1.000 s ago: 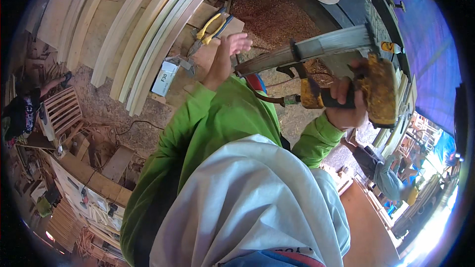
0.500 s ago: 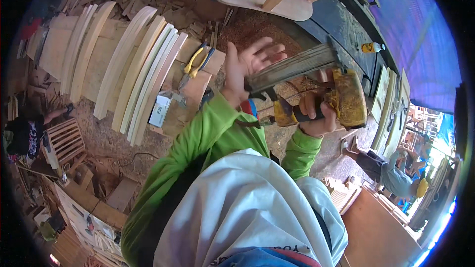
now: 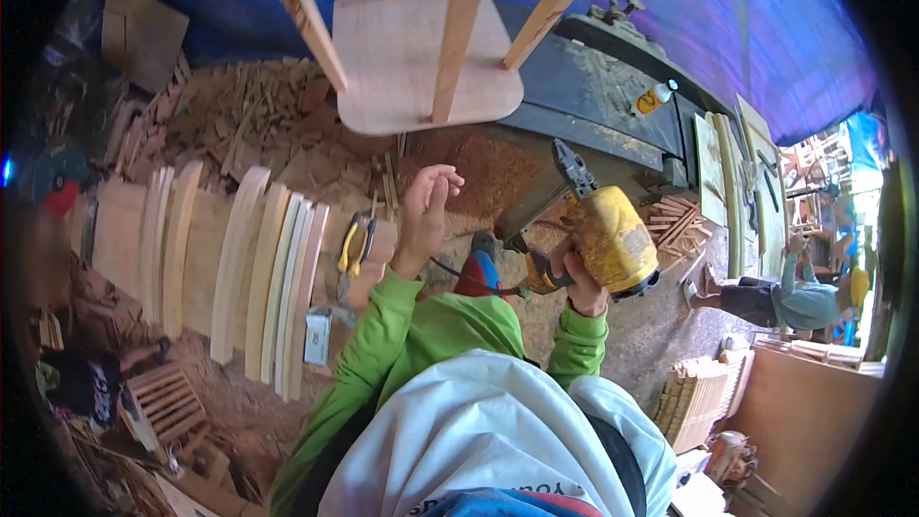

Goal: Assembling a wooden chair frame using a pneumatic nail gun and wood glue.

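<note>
My right hand (image 3: 584, 282) grips the handle of a worn yellow nail gun (image 3: 615, 241). Its black nose points up and away from me, and its long magazine shows only in part beneath the body. A dark hose runs from the handle end toward my lap. To the left, my left hand (image 3: 421, 218) is raised and holds nothing, its fingers loosely bent and apart from the thumb. Beside it, pliers (image 3: 356, 244) with yellow-and-blue handles lie on a wooden board, above a small white box (image 3: 317, 338).
Curved wooden strips (image 3: 235, 263) stand side by side at left. Ahead is a pale wooden seat board (image 3: 383, 62) with legs sticking up. A dark machine table (image 3: 593, 86) carries a yellow bottle (image 3: 657, 97). Wood scraps (image 3: 239, 124) lie behind; another person (image 3: 766, 302) is at right.
The view has tilted upward, showing more of the seat board. My left hand has come away from the nail gun's magazine, and the gun has turned in my right hand.
</note>
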{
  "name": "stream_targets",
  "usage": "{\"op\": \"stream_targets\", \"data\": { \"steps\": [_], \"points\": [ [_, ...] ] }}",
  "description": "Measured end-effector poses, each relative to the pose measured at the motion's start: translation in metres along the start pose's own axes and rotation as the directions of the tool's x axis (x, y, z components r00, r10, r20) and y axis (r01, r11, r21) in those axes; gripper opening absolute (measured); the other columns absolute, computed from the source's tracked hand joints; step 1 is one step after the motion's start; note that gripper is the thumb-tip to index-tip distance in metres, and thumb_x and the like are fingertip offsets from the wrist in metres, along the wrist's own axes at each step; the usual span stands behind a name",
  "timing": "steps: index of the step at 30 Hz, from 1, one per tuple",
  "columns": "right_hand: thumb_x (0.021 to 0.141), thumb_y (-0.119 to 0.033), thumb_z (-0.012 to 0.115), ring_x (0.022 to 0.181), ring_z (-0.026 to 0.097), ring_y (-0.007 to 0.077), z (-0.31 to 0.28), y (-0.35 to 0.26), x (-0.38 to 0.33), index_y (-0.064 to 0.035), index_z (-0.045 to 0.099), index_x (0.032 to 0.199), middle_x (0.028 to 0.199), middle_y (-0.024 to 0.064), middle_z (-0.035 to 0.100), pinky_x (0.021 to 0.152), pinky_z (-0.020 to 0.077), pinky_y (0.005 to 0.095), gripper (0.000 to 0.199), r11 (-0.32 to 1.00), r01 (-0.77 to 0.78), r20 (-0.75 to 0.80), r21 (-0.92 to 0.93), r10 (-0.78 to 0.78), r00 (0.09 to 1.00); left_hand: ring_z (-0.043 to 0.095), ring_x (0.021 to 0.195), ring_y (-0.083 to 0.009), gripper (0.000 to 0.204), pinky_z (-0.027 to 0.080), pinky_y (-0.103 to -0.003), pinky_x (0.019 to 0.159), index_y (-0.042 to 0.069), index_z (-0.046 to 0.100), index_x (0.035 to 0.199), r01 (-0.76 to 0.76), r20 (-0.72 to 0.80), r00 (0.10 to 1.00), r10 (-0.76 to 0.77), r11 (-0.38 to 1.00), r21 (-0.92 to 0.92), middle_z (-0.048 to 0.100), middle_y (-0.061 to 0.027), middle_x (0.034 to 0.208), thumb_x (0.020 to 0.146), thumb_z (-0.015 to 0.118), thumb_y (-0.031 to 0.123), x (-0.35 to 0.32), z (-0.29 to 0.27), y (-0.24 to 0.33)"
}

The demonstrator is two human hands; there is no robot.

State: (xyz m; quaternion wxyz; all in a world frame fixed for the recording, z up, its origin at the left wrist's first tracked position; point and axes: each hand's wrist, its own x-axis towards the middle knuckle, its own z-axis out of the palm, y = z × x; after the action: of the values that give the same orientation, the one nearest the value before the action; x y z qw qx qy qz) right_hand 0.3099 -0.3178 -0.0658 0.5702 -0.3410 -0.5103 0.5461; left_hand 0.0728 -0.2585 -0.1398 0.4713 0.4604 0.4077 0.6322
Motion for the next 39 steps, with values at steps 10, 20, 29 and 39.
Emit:
{"op": "stream_targets", "data": {
  "steps": [10,20,29,39],
  "points": [
    [0.087,-0.013,0.070,0.079,0.058,0.0142,-0.119,0.033,0.091,-0.0112,0.048,0.136,0.103,0.0079,0.060,0.068,0.0499,0.0328,0.054,0.912,0.231,-0.142,-0.339,-0.293,0.946,0.061,0.083,-0.0273,0.018,0.045,-0.039,0.074,0.005,0.062,0.096,-0.734,0.438,0.516,0.736,0.115,0.670,0.063,-0.0082,0.092,0.080,0.068,0.004,0.149,0.091,0.169],
    [0.081,-0.023,0.069,0.109,0.058,0.0233,-0.107,-0.038,0.245,-0.0088,0.053,0.127,0.118,0.0081,0.061,0.097,0.0460,0.0410,0.051,0.797,0.303,0.005,-0.522,-0.353,0.936,0.063,0.098,-0.0284,0.028,0.047,-0.039,0.087,-0.003,0.064,0.108,-0.584,0.598,0.638,0.485,-0.202,0.786,0.066,-0.0155,0.108,0.086,0.065,0.015,0.268,0.199,0.237],
    [0.070,0.001,0.075,0.086,0.067,0.0254,-0.094,-0.067,0.300,0.0093,0.065,0.100,0.097,0.0166,0.065,0.075,0.0524,0.0302,0.032,0.799,0.486,0.139,-0.353,-0.469,0.872,0.062,0.107,-0.0345,0.034,0.047,-0.042,0.092,-0.009,0.060,0.119,-0.503,0.535,0.786,0.312,-0.182,0.845,0.062,-0.0231,0.121,0.087,0.059,0.003,0.277,0.209,0.216],
    [0.092,-0.012,0.053,0.070,0.068,0.0263,-0.100,-0.063,0.309,0.0017,0.055,0.119,0.094,0.0175,0.067,0.053,0.0566,0.0366,0.030,0.980,0.196,0.246,0.029,-0.197,0.949,0.061,0.110,-0.0366,0.037,0.046,-0.041,0.094,-0.008,0.057,0.123,-0.505,0.522,0.813,0.258,-0.134,0.853,0.061,-0.0241,0.122,0.086,0.057,-0.003,0.276,0.207,0.222]
  ]
}}
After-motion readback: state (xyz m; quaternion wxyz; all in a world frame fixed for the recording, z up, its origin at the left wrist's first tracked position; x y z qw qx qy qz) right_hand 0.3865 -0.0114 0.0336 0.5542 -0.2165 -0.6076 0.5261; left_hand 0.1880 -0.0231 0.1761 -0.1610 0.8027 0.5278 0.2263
